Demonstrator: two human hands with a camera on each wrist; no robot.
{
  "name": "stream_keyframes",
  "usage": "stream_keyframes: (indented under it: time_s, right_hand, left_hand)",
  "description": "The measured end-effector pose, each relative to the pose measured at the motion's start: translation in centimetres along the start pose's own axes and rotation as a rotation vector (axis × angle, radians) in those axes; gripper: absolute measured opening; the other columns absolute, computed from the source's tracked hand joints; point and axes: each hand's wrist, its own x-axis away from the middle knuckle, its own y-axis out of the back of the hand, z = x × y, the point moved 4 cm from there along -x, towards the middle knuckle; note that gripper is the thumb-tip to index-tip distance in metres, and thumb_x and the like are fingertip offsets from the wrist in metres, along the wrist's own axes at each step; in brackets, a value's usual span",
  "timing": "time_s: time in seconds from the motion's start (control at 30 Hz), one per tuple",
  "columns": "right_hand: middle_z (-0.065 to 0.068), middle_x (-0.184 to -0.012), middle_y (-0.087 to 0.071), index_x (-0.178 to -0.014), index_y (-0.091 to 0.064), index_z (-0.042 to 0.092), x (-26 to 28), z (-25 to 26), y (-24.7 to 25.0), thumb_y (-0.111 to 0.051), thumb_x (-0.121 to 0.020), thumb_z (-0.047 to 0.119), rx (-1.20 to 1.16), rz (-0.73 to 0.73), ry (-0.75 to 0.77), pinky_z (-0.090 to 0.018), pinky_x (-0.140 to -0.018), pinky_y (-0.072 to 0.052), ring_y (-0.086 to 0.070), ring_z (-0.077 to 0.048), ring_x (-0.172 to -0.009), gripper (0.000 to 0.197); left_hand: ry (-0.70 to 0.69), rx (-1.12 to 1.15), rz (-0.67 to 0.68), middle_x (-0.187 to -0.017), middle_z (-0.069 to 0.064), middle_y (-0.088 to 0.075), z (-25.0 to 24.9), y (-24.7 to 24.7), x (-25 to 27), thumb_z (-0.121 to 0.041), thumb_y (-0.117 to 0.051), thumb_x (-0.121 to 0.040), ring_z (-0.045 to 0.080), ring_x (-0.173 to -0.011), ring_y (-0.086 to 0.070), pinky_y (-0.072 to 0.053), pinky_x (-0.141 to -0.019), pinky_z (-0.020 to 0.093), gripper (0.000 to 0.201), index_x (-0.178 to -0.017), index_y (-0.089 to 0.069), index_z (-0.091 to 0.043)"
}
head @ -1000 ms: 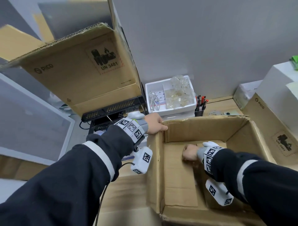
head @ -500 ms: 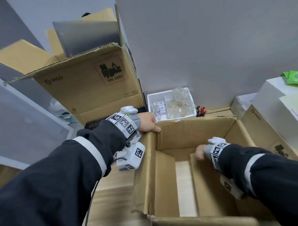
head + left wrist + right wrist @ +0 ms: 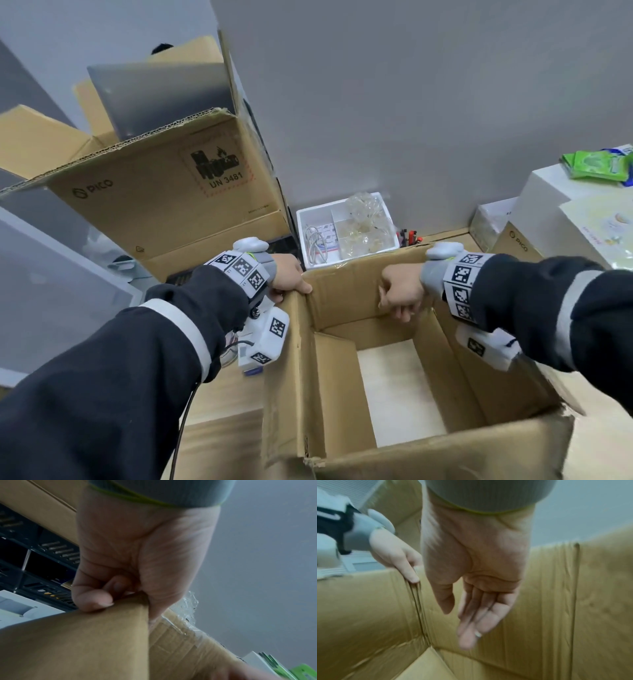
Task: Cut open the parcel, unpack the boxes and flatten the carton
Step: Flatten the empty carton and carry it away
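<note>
The brown carton point(image 3: 342, 301) stands open and empty in front of me. Its bottom flaps point(image 3: 339, 394) are parted, and the pale table point(image 3: 400, 387) shows through the gap. My left hand point(image 3: 289, 279) grips the carton's far left corner, thumb inside and fingers curled over the rim point(image 3: 109, 601). My right hand point(image 3: 400, 294) hangs inside the carton near the far wall, just below the rim. Its fingers point(image 3: 474, 615) point down, loose and nearly straight, and hold nothing. The left hand point(image 3: 397, 558) also shows on the corner crease in the right wrist view.
A larger open PICO carton point(image 3: 154, 205) leans at the back left. A white tray point(image 3: 346, 229) with cables and plastic bags sits behind the carton, beside pens point(image 3: 407, 236). White boxes point(image 3: 565, 205) with a green packet point(image 3: 596, 166) are stacked at right. A grey wall stands close behind.
My right hand has risen from the carton's floor to its far wall near the rim. The bottom flaps have swung apart, baring the table. My left hand keeps its hold on the corner.
</note>
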Motion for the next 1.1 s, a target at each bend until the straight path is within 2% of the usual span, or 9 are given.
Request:
stream_keyframes:
  time_s: [0.13, 0.23, 0.37, 0.5, 0.67, 0.77, 0.87, 0.93, 1.1]
  right_hand:
    - [0.004, -0.071, -0.073, -0.079, -0.063, 0.020, 2.4, 2.1, 4.9, -0.064, -0.077, 0.018, 0.051, -0.352, 0.227, -0.030, -0.067, -0.059, -0.071, -0.015, -0.066, 0.003]
    - [0.013, -0.086, -0.059, -0.095, -0.059, 0.030, 2.6, 2.0, 7.6, -0.071, -0.067, 0.031, 0.203, -0.637, 0.246, -0.028, -0.067, -0.047, -0.060, -0.015, -0.082, 0.030]
    - [0.007, -0.109, -0.059, -0.114, -0.060, 0.030, 1.6, 1.6, 7.3, -0.071, -0.070, 0.036, 0.405, -0.557, 0.090, -0.033, -0.084, -0.053, -0.058, -0.019, -0.102, 0.046]
    - [-0.002, -0.100, -0.071, -0.102, -0.070, 0.018, 0.9, 1.8, 6.1, -0.064, -0.082, 0.025, 0.345, -0.391, 0.077, -0.027, -0.072, -0.054, -0.068, -0.022, -0.092, 0.023]
    - [-0.005, -0.100, -0.067, -0.105, -0.065, 0.010, 0.3, 2.3, 5.7, -0.056, -0.095, 0.028, 0.376, -0.369, 0.132, -0.029, -0.074, -0.044, -0.061, -0.026, -0.091, 0.022]
    - [-0.001, -0.092, -0.059, -0.100, -0.059, 0.015, 0.6, 2.1, 6.2, -0.055, -0.098, 0.030, 0.332, -0.391, 0.144, -0.028, -0.076, -0.038, -0.054, -0.025, -0.088, 0.016]
    - [0.004, -0.078, -0.053, -0.089, -0.054, 0.019, 0.8, 2.0, 6.8, -0.056, -0.098, 0.033, 0.284, -0.394, 0.144, -0.029, -0.077, -0.038, -0.053, -0.025, -0.087, 0.016]
    - [0.004, -0.074, -0.051, -0.083, -0.053, 0.018, 0.7, 2.2, 6.8, -0.057, -0.097, 0.033, 0.263, -0.380, 0.145, -0.029, -0.075, -0.039, -0.053, -0.025, -0.084, 0.021]
    - [0.001, -0.076, -0.054, -0.075, -0.052, 0.018, 1.0, 3.5, 5.8, -0.061, -0.095, 0.033, 0.275, -0.325, 0.156, -0.028, -0.073, -0.039, -0.052, -0.024, -0.081, 0.026]
  left_hand:
    - [-0.012, -0.016, -0.014, -0.063, 0.008, -0.043, -0.3, 0.5, -0.1, -0.029, -0.068, -0.094, 0.024, -0.047, -0.046, -0.046, -0.047, 0.029, 0.031, -0.078, -0.050, -0.009]
    - [-0.027, -0.026, -0.010, -0.068, 0.010, -0.048, -0.8, 0.8, -0.2, -0.029, -0.069, -0.093, 0.023, -0.048, -0.047, -0.047, -0.047, 0.029, 0.026, -0.089, -0.058, -0.006]
    - [-0.027, 0.001, -0.008, -0.075, 0.011, -0.052, -1.1, 1.0, -0.1, -0.030, -0.070, -0.092, 0.024, -0.053, -0.049, -0.049, -0.049, 0.028, 0.026, -0.095, -0.062, -0.006]
    - [0.018, 0.057, -0.010, -0.072, 0.011, -0.049, -0.9, 0.7, 0.0, -0.026, -0.068, -0.094, 0.025, -0.054, -0.049, -0.052, -0.059, 0.034, 0.024, -0.096, -0.058, -0.004]
    - [0.092, 0.147, -0.049, -0.076, 0.018, -0.058, -0.3, 0.2, 0.5, -0.022, -0.067, -0.093, 0.031, -0.053, -0.061, -0.060, -0.073, 0.042, 0.024, -0.096, -0.058, 0.000]
    - [0.131, 0.270, 0.002, -0.073, 0.021, -0.066, 0.1, -0.4, 1.1, -0.022, -0.067, -0.089, 0.035, -0.057, -0.070, -0.063, -0.067, 0.041, 0.024, -0.089, -0.061, 0.002]
    - [0.165, 0.403, 0.097, -0.069, 0.023, -0.069, 0.0, -1.3, 1.9, -0.019, -0.059, -0.090, 0.037, -0.070, -0.072, -0.060, -0.084, 0.042, 0.025, -0.079, -0.063, 0.004]
    - [0.166, 0.490, 0.093, -0.066, 0.021, -0.071, -0.3, -1.2, 2.0, -0.013, -0.053, -0.092, 0.031, -0.063, -0.072, -0.060, -0.081, 0.038, 0.025, -0.078, -0.062, 0.005]
    - [0.212, 0.790, 0.082, -0.102, 0.026, -0.069, -0.5, -0.9, 2.0, -0.015, -0.059, -0.088, 0.037, -0.079, -0.075, -0.064, -0.063, 0.036, 0.037, -0.118, -0.053, 0.006]
